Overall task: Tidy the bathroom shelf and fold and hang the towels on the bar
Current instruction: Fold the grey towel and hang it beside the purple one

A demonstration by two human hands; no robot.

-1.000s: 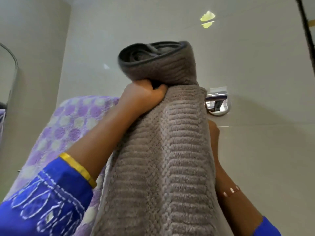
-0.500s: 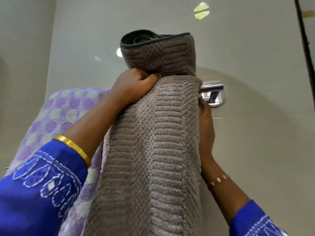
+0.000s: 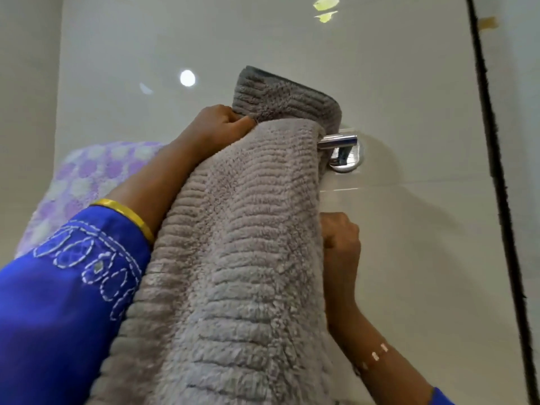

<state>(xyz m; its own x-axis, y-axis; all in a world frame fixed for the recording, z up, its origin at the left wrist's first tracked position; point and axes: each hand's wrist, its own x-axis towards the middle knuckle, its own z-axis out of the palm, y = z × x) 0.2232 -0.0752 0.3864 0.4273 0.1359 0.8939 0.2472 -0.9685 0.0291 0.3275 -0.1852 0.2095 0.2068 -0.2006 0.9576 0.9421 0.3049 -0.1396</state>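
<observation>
A thick grey ribbed towel point(image 3: 242, 244) hangs folded over the chrome towel bar point(image 3: 339, 141), whose right end and wall mount show at the towel's right edge. My left hand point(image 3: 219, 124) grips the towel's top fold at the bar. Lower down, my right hand point(image 3: 340, 235) is closed on the towel's right edge, behind the front layer. A purple and white dotted towel point(image 3: 87, 182) hangs on the bar to the left, partly hidden by my left arm.
The glossy light wall point(image 3: 409, 83) lies right behind the bar. A dark vertical frame edge point(image 3: 493, 171) runs down the right side. At the left is a side wall point(image 3: 26, 112).
The towel's upper fold has dropped lower over the bar. My right hand has slid down the towel's right edge, away from the bar mount. My left hand stays at the top fold.
</observation>
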